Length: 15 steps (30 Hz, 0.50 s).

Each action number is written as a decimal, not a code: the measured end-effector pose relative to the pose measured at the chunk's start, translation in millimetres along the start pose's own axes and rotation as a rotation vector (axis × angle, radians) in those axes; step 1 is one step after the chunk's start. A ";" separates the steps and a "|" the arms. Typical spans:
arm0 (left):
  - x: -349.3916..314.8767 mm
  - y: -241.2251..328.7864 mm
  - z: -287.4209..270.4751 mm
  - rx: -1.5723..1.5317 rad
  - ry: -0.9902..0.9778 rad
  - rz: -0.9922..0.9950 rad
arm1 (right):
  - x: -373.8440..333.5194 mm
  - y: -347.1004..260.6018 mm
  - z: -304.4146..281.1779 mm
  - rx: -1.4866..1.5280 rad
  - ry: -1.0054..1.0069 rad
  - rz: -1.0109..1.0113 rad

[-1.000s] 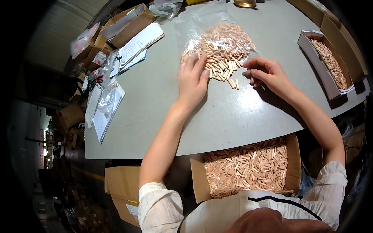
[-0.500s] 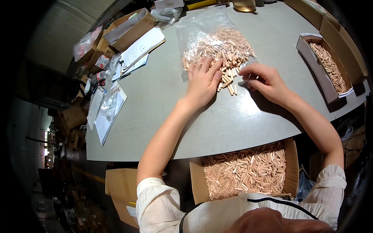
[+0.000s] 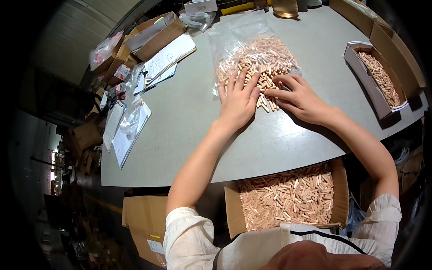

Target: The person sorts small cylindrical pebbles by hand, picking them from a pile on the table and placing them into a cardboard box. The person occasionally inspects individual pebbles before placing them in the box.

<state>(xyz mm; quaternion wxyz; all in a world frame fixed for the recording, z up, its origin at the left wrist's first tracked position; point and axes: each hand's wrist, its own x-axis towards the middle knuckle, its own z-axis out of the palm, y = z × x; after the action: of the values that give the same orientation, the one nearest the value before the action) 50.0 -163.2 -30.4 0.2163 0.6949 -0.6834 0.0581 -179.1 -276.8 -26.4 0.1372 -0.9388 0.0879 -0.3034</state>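
A clear plastic bag (image 3: 225,36) lies on the grey table, filled with short wooden dowels (image 3: 270,51). Several dowels have spilled from its near mouth onto the tabletop. My left hand (image 3: 240,100) rests flat with fingers spread over the near left part of the bag and the dowels there. At the right side of the spilled dowels is my right hand (image 3: 299,100), its fingers bent but apart and the tips touching the pile. No dowel shows gripped in it.
A cardboard box (image 3: 233,209) full of dowels stands below the table's near edge. To the right, a long narrow box (image 3: 360,74) also holds dowels. Clipboards with papers (image 3: 168,56) lie on the left, near an open carton (image 3: 164,38). A golden container (image 3: 285,9) stands at the back.
My right hand has moved left, from beside the spilled dowels onto their right edge. My left hand stays on the bag. The whole view has shifted slightly.
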 end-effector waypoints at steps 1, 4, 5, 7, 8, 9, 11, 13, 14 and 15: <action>-0.4 -0.4 -0.3 0.002 -0.008 -0.004 | 0.2 2.2 1.2 0.024 0.026 0.007; -0.1 0.8 -0.4 0.003 -0.021 -0.015 | 1.6 4.5 -2.6 0.070 0.073 0.016; -0.1 1.4 -0.2 0.006 -0.026 -0.019 | 2.2 2.6 -6.2 0.077 0.075 0.014; -1.3 1.8 -1.1 0.001 -0.032 -0.011 | 2.8 -0.4 -9.8 0.083 0.076 0.014; -2.9 1.9 -1.7 -0.006 -0.035 0.003 | 1.7 -1.2 -10.6 0.082 0.078 0.018; -4.8 2.2 -2.4 -0.014 -0.038 0.017 | 1.1 -1.1 -11.5 0.082 0.079 0.022; -9.1 5.8 -5.8 -0.007 -0.053 0.043 | -0.4 1.7 -12.9 0.095 0.062 0.049; -13.4 11.5 -9.1 -0.007 -0.070 0.069 | -2.4 3.2 -16.1 0.113 0.057 0.069; -15.5 12.8 -11.4 -0.010 -0.077 0.080 | -0.8 2.1 -17.4 0.124 0.061 0.072; -17.5 14.4 -13.2 -0.013 -0.083 0.093 | 0.0 1.3 -18.5 0.135 0.066 0.075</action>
<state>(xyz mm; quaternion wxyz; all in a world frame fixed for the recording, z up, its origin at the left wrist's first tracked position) 37.7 -141.6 -22.0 0.1892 0.6628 -0.7236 0.0346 -190.2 -281.8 -12.4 0.2083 -0.9131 0.1071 -0.3339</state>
